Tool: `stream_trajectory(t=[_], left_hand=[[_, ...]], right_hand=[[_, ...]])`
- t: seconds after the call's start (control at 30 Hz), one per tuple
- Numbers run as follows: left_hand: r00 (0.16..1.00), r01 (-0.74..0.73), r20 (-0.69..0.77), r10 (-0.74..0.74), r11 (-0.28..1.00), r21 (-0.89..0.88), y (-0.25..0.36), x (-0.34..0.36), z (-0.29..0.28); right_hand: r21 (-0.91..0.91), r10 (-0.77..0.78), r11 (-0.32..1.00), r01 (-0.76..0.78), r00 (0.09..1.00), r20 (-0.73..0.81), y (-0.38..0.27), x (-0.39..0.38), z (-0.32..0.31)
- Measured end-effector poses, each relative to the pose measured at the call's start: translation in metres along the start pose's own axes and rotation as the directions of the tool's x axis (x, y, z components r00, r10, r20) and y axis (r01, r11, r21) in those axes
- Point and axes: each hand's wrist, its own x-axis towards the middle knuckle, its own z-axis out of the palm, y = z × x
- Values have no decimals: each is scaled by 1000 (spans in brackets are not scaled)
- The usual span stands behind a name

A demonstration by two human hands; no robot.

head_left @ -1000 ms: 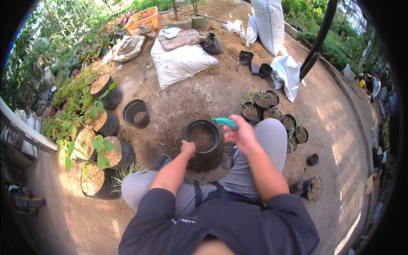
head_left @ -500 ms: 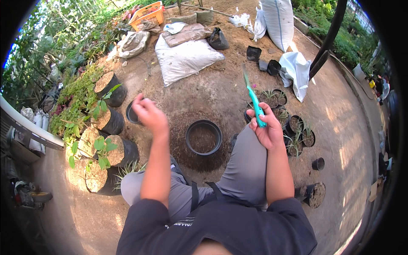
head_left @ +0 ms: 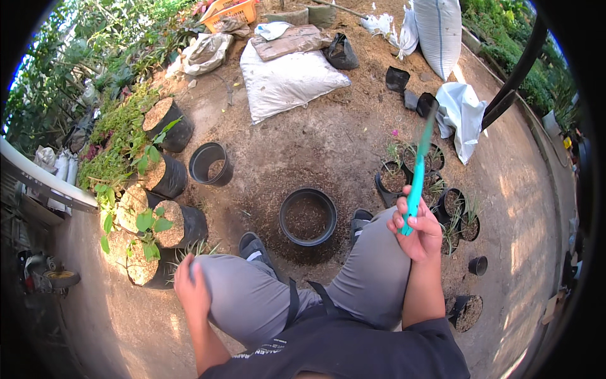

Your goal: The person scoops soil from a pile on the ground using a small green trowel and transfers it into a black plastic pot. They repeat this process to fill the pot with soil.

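Note:
My right hand [head_left: 416, 230] grips a teal-handled tool [head_left: 414, 196] with a long, thin upright tip, blurred at its end, above my right knee. Beside my left knee, my left hand [head_left: 190, 287] is smeared by motion next to a spiky-leaved plant [head_left: 182, 260]; whether it holds anything is unclear. Between my feet stands a round black pot [head_left: 306, 215] with dark soil in it, on a ring of scattered soil. A smaller black pot [head_left: 211, 161] with soil stands behind it to the left.
Leafy plants in black bags [head_left: 170, 224] line the left. Small potted plants [head_left: 454, 208] cluster right, near a lone little pot [head_left: 478, 265]. Behind lie white sacks [head_left: 284, 88], a board [head_left: 284, 41], an orange crate [head_left: 230, 12] and a white plastic bag [head_left: 461, 114]. A dark pole [head_left: 517, 69] rises right.
My left hand left the middle pot's rim, rose leftward, then dropped beside my left knee. My right hand moved right, and its tool turned from nearly flat to upright.

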Motion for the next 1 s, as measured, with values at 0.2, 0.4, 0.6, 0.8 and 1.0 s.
stream_trajectory(t=[0.2, 0.4, 0.6, 0.8, 1.0], left_hand=[[979, -62, -202, 0, 953, -296, -16, -38, 21], [988, -67, -155, 13, 935, -348, -22, -31, 21], [991, -90, -120, 57, 953, -289, -21, -24, 22], [994, -79, -89, 58, 964, -252, -9, -18, 25], [998, -41, -53, 30, 971, -234, -2, -17, 30]], right_hand=[[58, -3, 998, 6, 999, -39, -8, 1, -5], [111, 30, 994, -24, 998, -50, -4, 8, -4], [-259, 236, 921, -291, 946, -221, -9, 55, 6], [-724, 193, 496, -479, 874, -447, 17, 129, -14], [-837, 324, 123, -533, 819, -474, 46, 155, -12]])
